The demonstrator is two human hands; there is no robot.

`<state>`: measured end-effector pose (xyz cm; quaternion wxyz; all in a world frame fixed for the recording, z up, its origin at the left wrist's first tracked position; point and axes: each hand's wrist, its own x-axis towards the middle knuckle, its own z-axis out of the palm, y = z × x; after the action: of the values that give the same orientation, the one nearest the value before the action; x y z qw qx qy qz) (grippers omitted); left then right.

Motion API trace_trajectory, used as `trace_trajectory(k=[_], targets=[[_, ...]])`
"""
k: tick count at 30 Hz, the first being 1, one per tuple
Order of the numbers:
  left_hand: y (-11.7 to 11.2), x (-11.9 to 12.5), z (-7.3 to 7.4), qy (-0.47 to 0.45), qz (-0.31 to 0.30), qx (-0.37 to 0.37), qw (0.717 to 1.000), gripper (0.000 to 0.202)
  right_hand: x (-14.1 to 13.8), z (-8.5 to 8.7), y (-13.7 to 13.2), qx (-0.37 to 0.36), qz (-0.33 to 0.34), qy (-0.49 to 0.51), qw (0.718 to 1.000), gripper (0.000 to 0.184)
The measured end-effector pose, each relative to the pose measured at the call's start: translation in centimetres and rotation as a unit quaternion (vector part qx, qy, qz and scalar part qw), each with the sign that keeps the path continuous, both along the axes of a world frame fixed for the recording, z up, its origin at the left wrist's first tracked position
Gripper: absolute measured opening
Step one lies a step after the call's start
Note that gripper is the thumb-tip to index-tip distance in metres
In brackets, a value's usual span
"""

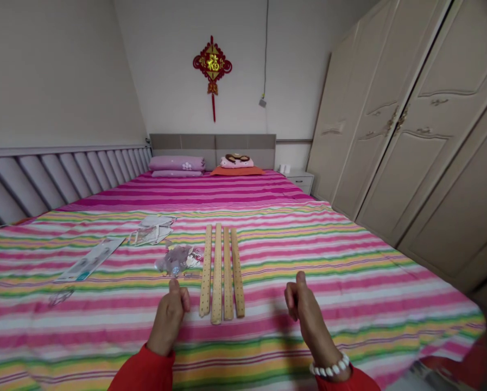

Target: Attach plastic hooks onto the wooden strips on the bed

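Note:
My left hand [168, 316] is above the striped bedsheet, fingers curled in and thumb up. I see nothing in it. To the right of the wooden strips, my right hand [307, 310] is likewise closed with its thumb raised and nothing visible inside. Several pale wooden strips [216, 271] with rows of small holes lie side by side between my hands, touching neither. Just beyond my left hand is a clear plastic bag [178, 259] with small pieces that I cannot make out.
Left of the bag lie clear and white wrappers [153, 229], a long flat packet [92, 259] and a small wiry bundle [61, 295]. Folded bedding [177, 164] and a pink pillow [236, 161] rest by the headboard [243, 145]. A wardrobe [410, 141] lines the right side.

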<state>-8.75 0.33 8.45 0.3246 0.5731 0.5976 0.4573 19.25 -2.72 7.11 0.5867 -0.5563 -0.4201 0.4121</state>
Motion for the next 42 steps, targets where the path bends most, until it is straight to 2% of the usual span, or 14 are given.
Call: trace_trajectory(k=[2,4,10,13,17,22,26,32,37,42], targets=[[0.6,-0.4,-1.3,0.010,0.011,-0.025,1.000,0.068,0.0,-1.5,0.5,-0.048,-0.017,0.003,0.999,0.068],[0.9,-0.7,-2.0,0.014,0.018,-0.032,0.999,0.067,-0.1,-2.2,0.7,-0.072,-0.024,0.014,0.997,0.068],[1.2,-0.9,-2.2,0.037,0.020,-0.021,0.999,0.065,-0.6,-2.2,1.0,-0.078,-0.017,0.012,0.997,0.068],[2.2,-1.0,-2.8,0.072,0.028,-0.026,0.997,0.062,-1.0,-3.1,1.3,-0.102,-0.002,0.006,0.995,0.067],[5.1,-1.7,-3.6,0.188,0.029,0.010,0.982,0.047,-2.0,-5.2,1.4,-0.130,0.039,-0.035,0.990,0.068],[10.5,-3.0,-3.0,0.363,0.031,0.059,0.930,0.014,-3.6,-7.1,1.0,-0.103,0.083,-0.025,0.991,0.064],[13.5,-2.9,-2.6,0.464,0.040,0.036,0.884,0.026,-4.5,-8.4,0.8,-0.103,0.117,0.008,0.988,0.061],[14.9,-2.2,-2.5,0.512,-0.005,-0.045,0.858,0.037,-4.5,-9.5,0.9,-0.109,0.140,0.001,0.984,0.058],[15.8,-2.6,-3.1,0.525,-0.006,-0.052,0.850,0.034,-4.5,-9.4,0.8,-0.105,0.148,-0.002,0.983,0.056],[15.9,-3.7,-3.6,0.504,0.010,-0.004,0.863,0.028,-4.5,-9.7,0.6,-0.106,0.150,-0.009,0.983,0.056]])
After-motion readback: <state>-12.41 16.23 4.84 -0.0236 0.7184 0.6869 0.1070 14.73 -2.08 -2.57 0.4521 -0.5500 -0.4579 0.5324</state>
